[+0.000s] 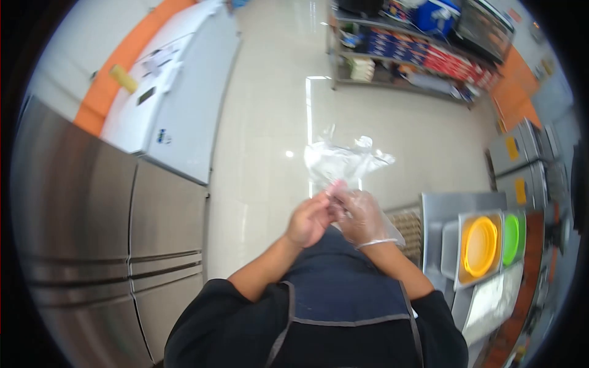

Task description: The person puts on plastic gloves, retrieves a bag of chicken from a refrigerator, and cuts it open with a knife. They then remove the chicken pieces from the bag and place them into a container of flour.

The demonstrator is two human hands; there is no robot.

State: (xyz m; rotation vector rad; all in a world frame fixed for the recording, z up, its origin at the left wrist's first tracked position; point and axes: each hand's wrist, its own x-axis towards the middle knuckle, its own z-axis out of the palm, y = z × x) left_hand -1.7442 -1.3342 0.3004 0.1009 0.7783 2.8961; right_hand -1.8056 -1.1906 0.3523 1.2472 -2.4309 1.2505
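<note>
My left hand (308, 219) is bare, its fingers closed in a pinch near the fingertips of the other hand. A thin clear disposable glove covers my right hand (362, 218), which is closed beside it in front of the apron. From between both hands a second clear plastic glove (343, 162) spreads out over the floor side, crumpled, with finger-like tips showing. Glare and blur hide exactly where each hand grips it.
Steel refrigerator doors (86, 245) and a white chest freezer (184, 92) line the left. A shelf rack (399, 83) with boxes stands ahead. On the right are a steel counter (432, 211), a yellow basket (466, 248), a green container (510, 239) and stacked egg trays (405, 230).
</note>
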